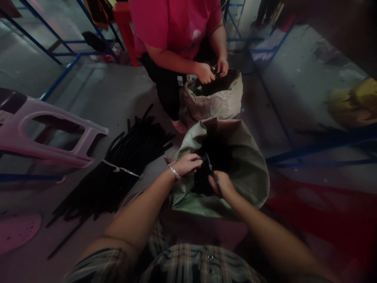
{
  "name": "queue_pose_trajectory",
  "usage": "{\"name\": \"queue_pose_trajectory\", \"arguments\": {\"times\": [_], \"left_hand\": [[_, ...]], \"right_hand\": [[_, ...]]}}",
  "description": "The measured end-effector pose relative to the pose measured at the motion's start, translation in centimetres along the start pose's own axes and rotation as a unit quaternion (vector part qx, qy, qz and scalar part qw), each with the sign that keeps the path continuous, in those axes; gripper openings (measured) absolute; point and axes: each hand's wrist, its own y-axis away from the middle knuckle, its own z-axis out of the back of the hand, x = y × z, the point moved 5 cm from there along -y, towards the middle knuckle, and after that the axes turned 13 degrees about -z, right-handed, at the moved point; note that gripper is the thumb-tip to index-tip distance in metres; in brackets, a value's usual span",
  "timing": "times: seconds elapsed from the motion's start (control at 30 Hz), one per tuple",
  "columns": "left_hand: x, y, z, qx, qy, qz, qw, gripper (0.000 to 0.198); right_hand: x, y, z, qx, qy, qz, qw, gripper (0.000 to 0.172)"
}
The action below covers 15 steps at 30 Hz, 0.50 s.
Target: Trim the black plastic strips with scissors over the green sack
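Note:
My left hand point(188, 164), with a silver bracelet on the wrist, is closed on a small dark piece at the mouth of a green woven sack point(247, 165). My right hand point(221, 184) is wrapped round the handles of black scissors point(212, 173), whose blades point up toward the left hand. The sack's inside is dark and its contents are hard to make out. A pile of long black strips point(129, 153) lies on the floor to the left of the sack.
A person in a pink shirt point(176, 23) crouches opposite, both hands in a beige sack point(215, 100). A pale plastic stool point(47, 133) lies tipped at left. Blue metal rack frames point(321, 149) stand right and behind. A yellow bag point(353, 102) sits far right.

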Motion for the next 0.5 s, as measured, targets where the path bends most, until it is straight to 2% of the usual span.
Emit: {"name": "queue_pose_trajectory", "arguments": {"times": [0.1, 0.33, 0.5], "left_hand": [[0.2, -0.1, 0.3, -0.01, -0.002, -0.007, 1.0, 0.024], [0.3, -0.1, -0.6, -0.018, 0.036, 0.006, 0.999, 0.027], [0.6, -0.2, -1.4, 0.007, 0.027, -0.012, 1.0, 0.024]], "right_hand": [[-0.2, 0.1, 0.2, -0.004, -0.003, -0.008, 1.0, 0.022], [0.7, 0.7, 0.3, 0.012, 0.135, 0.031, 0.99, 0.018], [1.0, 0.9, 0.2, 0.031, 0.177, 0.018, 0.984, 0.022]]}}
